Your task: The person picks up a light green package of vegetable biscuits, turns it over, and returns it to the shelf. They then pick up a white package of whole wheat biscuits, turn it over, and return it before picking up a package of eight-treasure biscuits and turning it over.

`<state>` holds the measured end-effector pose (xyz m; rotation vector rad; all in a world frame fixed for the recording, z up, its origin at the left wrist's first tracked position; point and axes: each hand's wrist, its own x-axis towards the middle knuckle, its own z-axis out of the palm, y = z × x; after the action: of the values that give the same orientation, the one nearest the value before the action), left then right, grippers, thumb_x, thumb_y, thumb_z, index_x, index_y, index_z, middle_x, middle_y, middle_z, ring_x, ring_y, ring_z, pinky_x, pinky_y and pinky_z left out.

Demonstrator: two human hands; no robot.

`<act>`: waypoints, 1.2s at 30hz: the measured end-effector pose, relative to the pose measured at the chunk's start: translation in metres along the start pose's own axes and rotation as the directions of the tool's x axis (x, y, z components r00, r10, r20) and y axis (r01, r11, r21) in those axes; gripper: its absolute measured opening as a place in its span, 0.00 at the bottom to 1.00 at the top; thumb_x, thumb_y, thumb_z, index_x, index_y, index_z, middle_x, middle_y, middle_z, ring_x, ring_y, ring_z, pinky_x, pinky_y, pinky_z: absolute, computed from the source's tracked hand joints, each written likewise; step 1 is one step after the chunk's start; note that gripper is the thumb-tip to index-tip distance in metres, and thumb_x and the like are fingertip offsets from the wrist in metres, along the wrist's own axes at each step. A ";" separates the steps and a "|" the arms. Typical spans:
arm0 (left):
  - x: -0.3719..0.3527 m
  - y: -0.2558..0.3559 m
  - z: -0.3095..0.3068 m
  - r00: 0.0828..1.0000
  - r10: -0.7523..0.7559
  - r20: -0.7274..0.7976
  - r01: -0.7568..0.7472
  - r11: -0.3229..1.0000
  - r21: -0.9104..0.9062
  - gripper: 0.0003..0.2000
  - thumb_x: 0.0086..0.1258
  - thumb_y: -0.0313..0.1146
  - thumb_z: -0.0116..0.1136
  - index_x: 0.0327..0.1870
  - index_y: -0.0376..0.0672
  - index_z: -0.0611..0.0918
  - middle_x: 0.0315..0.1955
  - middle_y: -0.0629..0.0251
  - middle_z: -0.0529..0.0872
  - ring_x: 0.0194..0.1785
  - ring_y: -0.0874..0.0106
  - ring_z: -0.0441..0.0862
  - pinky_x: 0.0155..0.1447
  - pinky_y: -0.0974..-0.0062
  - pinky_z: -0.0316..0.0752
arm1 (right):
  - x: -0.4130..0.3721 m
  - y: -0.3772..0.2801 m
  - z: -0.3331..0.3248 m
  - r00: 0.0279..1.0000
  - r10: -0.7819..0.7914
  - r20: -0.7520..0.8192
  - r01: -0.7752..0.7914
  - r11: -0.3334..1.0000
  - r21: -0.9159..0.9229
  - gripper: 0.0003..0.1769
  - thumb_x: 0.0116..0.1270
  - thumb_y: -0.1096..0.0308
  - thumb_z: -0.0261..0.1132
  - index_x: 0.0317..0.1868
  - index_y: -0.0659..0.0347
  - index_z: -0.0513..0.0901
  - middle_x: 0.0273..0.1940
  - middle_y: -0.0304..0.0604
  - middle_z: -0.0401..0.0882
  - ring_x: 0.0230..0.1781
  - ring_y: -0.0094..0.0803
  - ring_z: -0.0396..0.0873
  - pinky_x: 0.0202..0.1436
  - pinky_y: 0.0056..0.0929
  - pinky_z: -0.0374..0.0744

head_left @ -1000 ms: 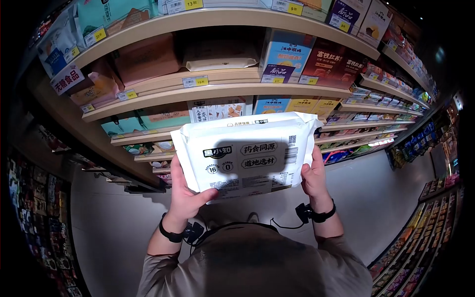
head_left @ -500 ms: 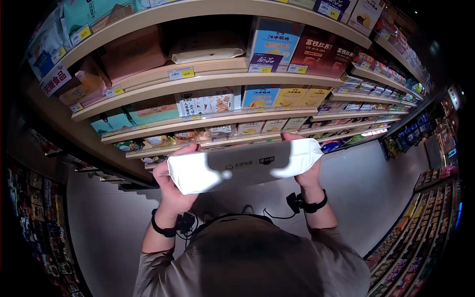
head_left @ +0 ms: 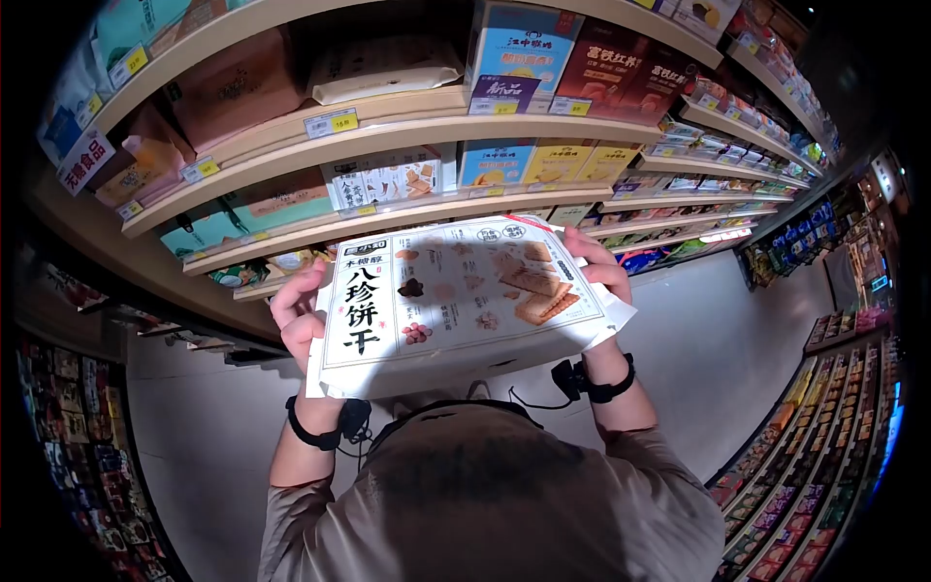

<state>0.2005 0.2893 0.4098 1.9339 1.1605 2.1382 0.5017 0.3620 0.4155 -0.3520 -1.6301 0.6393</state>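
Observation:
A large white biscuit packet [head_left: 456,301] is held out before me at chest height, its printed face turned up. Dark Chinese lettering runs down its left side, and pictures of biscuits show at its right. My left hand [head_left: 299,312] is closed on the packet's left end. Gripping the right end is my right hand [head_left: 603,267], its fingers along the far corner. The palms are partly hidden by the packet. Beyond it, on the upper shelf, lies a similar pale packet [head_left: 386,70].
Shelf boards [head_left: 427,213] curve across in front, just past the packet. They carry a brown bag [head_left: 233,89], blue boxes [head_left: 524,48] and red boxes [head_left: 606,63]. Price tags [head_left: 332,123] line the edges. More racks stand at left and right [head_left: 815,456], with pale floor [head_left: 204,417] between.
The biscuit packet has tilted so its printed front faces up, where before mostly its narrow side showed. Both hands have kept hold of it. The view has shifted slightly.

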 end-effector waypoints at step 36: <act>-0.008 -0.004 0.004 0.978 0.204 -0.041 -0.185 0.944 0.274 0.23 0.49 0.26 0.72 0.38 0.47 0.67 0.50 0.56 0.65 0.53 0.60 0.72 0.59 0.64 0.74 | -0.016 -0.003 0.020 0.903 0.326 -0.281 -0.304 0.945 0.119 0.12 0.65 0.73 0.63 0.47 0.63 0.72 0.55 0.54 0.74 0.58 0.39 0.73 0.63 0.38 0.72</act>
<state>0.2039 0.2908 0.4008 2.1861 1.3918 2.2609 0.4857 0.3461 0.4032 -0.6371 -1.2673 0.8441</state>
